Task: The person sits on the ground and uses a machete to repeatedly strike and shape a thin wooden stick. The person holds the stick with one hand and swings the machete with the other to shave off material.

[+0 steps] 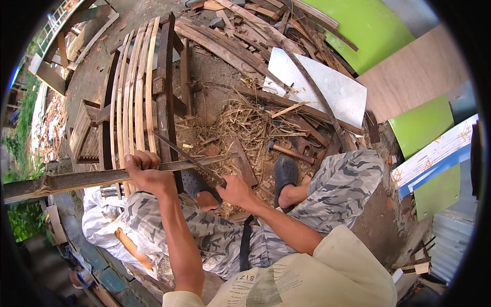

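Note:
My left hand (151, 176) is closed around a long split bamboo piece (89, 179). The piece runs from the left edge of the view across my lap, with its thin end past my right hand's knuckles. In my right hand (238, 192) is the handle of a long narrow knife (185, 155). Its dark blade slants up and to the left, crossing the bamboo to the right of my left hand. Whether the edge touches the bamboo I cannot tell. Just beyond my left hand stands a dark wooden frame (165, 77) with several pale slats (139, 87) along it.
Shavings (245, 123) cover the ground between my feet and the lumber pile (230, 43). A hammer (291, 152) lies near my right shoe (285, 176). Behind it rests a white sheet (327, 84). Green panels (371, 30) lean at the right. A white sack (102, 217) is beside my left leg.

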### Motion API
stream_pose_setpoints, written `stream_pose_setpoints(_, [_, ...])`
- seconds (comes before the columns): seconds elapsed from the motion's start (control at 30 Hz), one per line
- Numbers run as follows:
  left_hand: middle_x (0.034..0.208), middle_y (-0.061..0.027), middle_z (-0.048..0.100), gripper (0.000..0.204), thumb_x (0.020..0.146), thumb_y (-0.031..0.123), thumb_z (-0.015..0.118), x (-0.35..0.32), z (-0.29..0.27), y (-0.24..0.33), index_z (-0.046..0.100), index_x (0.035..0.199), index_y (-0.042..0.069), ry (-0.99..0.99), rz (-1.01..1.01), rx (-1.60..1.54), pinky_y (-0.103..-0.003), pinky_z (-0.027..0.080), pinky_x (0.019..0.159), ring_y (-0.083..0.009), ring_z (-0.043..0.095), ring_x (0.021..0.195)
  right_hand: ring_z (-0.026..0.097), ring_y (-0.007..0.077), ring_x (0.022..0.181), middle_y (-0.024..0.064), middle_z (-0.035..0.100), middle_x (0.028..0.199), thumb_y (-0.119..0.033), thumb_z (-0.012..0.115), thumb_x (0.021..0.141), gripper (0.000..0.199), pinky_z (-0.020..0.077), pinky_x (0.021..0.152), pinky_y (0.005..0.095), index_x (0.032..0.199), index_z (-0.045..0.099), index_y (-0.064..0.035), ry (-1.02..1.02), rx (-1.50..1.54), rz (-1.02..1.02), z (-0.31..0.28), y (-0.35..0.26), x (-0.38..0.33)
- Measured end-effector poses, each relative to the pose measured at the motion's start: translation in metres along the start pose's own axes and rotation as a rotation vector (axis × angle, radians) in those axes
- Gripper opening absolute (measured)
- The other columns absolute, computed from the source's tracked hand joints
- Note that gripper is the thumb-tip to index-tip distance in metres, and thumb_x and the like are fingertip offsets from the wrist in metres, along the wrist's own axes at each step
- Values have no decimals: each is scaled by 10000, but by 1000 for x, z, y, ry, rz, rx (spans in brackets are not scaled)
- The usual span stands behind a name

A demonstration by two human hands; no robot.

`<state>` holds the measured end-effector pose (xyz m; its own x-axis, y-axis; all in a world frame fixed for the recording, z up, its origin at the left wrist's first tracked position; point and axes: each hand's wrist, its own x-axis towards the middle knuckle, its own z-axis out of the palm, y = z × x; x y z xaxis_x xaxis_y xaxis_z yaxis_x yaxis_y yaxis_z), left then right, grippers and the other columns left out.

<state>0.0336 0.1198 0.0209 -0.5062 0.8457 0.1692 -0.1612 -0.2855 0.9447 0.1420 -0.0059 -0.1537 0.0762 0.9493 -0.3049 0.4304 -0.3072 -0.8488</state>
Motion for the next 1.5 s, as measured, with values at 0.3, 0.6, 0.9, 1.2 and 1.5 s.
stream_pose_setpoints(0.3, [555, 12, 178, 394, 980, 276, 310, 5, -18, -1, 185, 633, 135, -9, -13, -35, -290, 154, 472, -111, 160, 494, 641, 415, 634, 235, 631, 653, -247, 650, 790, 253, 512, 617, 455, 809, 675, 4, -3, -159, 350, 5, 76, 7])
stream_pose_setpoints(0.6, [547, 12, 182, 386, 963, 258, 343, -12, -2, 1, 199, 625, 141, -57, -25, -36, -287, 160, 464, -106, 172, 483, 664, 430, 711, 295, 642, 724, -245, 658, 782, 327, 511, 653, 492, 872, 675, 69, -18, -20, 477, 21, 100, 13])
stream_pose_setpoints(0.9, [552, 16, 177, 379, 969, 246, 324, -3, -9, -4, 201, 625, 144, -26, 0, 4, -287, 150, 467, -102, 164, 494, 668, 434, 755, 291, 652, 767, -238, 638, 786, 290, 523, 707, 490, 842, 695, 41, -84, -26, 31, -33, -42, -13])
stream_pose_setpoints(1.2, [558, 16, 182, 353, 970, 232, 324, 5, -7, -5, 207, 650, 144, -70, 19, 0, -278, 164, 463, -96, 175, 490, 664, 421, 719, 283, 648, 726, -270, 650, 802, 341, 519, 692, 493, 799, 662, 71, -52, -75, 368, -9, 57, 5])
stream_pose_setpoints(1.5, [558, 14, 192, 342, 962, 229, 324, -8, -4, -1, 207, 653, 140, -95, -3, 4, -278, 166, 461, -103, 183, 487, 662, 430, 731, 279, 655, 744, -256, 649, 798, 346, 504, 650, 478, 844, 666, 86, -21, -6, 413, 24, 114, 7])
